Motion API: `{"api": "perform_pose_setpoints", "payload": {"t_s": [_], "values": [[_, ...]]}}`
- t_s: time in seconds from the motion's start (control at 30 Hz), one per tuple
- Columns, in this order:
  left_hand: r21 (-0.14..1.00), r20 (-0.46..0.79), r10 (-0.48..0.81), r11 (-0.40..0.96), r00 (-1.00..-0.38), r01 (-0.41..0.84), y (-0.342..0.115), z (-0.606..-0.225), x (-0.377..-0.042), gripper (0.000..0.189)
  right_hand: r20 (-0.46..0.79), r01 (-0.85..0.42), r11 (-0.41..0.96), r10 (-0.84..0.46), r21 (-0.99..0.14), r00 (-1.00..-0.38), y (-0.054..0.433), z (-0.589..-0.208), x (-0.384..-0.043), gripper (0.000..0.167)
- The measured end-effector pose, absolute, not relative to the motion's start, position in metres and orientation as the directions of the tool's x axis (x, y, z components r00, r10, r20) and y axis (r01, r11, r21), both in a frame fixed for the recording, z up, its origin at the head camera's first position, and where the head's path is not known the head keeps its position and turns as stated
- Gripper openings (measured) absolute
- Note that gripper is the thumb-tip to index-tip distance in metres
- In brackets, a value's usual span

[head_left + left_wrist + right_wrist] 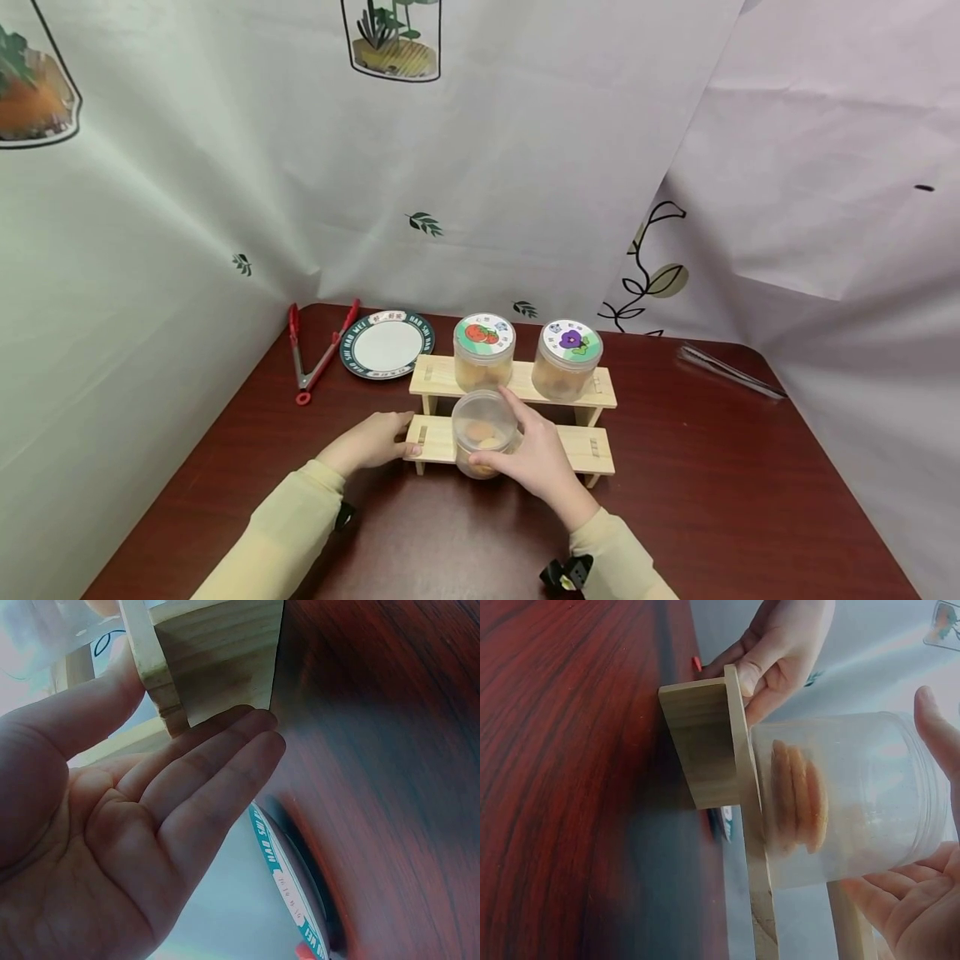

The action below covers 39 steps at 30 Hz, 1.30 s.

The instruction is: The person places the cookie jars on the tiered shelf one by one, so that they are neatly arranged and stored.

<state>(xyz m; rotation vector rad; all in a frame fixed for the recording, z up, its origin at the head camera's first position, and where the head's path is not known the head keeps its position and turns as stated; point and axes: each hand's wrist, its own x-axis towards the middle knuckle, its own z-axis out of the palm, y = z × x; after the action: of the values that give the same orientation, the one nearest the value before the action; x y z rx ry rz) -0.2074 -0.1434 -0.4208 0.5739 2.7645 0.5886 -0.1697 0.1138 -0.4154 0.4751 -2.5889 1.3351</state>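
A clear plastic jar [483,421] with several round golden biscuits [799,795] in its base stands on the lower step of a two-step wooden rack [585,450]. No printed lid shows on it. My right hand [538,454] holds the jar, its thumb at the near side and its fingers spread round the far side. At the rack's left end, my left hand [375,442] grips the lower board [154,675]. Its thumb lies over the board, and its other fingers [217,787] reach along the end panel.
On the upper step stand a jar with a strawberry-print lid [483,367] and a jar with a purple-flower lid [567,360]. Red-handled tongs [322,358] and a green-rimmed plate [426,337] lie at the back left. Clear tongs [731,372] lie at the back right. White printed cloth [487,167] surrounds the table.
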Motion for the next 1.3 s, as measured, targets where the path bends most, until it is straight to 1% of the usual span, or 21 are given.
{"api": "perform_pose_setpoints", "payload": {"t_s": [0.33, 0.63, 1.3], "values": [[0.436, -0.158, 0.417, 0.843, -0.895, 0.316, -0.1441, -0.421, -0.2077, 0.057, 0.292, -0.36, 0.548, -0.211, -0.755, -0.933, 0.1134, -0.4146, -0.1713, 0.097], [0.442, -0.15, 0.432, 0.834, -0.889, 0.331, -0.1414, -0.4199, -0.2077, 0.055, 0.26, -0.319, 0.559, -0.185, -0.766, -0.948, 0.1152, -0.4138, -0.1694, 0.098], [0.433, -0.16, 0.425, 0.841, -0.891, 0.324, -0.1435, -0.4218, -0.2079, 0.056, 0.289, -0.352, 0.526, -0.2, -0.774, -0.936, 0.1173, -0.4124, -0.1661, 0.098]]}}
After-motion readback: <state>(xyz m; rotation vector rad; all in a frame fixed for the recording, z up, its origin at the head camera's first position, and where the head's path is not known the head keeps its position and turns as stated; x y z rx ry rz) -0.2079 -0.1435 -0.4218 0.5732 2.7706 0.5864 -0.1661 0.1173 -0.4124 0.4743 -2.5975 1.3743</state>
